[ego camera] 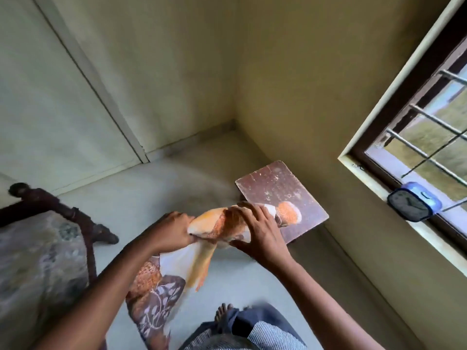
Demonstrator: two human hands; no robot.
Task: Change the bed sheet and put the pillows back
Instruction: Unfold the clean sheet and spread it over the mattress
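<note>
A folded bed sheet (214, 224), white with orange patches and brown leaf prints, is bunched between both hands above the floor. My left hand (170, 229) grips its left end, and a loose length of the sheet hangs down from there toward my legs. My right hand (257, 231) curls over the right part of the bundle, fingers spread on top. Part of the sheet lies on a small brown wooden stool (285, 190). The bed (32, 261) with its patterned grey covering shows at the lower left. No pillows are in view.
The bed's dark wooden frame (63, 210) juts out at the left. A blue clock (414, 202) stands on the sill of the barred window (429, 137) at the right. Bare pale floor runs to the room's corner; my foot (223, 311) is below.
</note>
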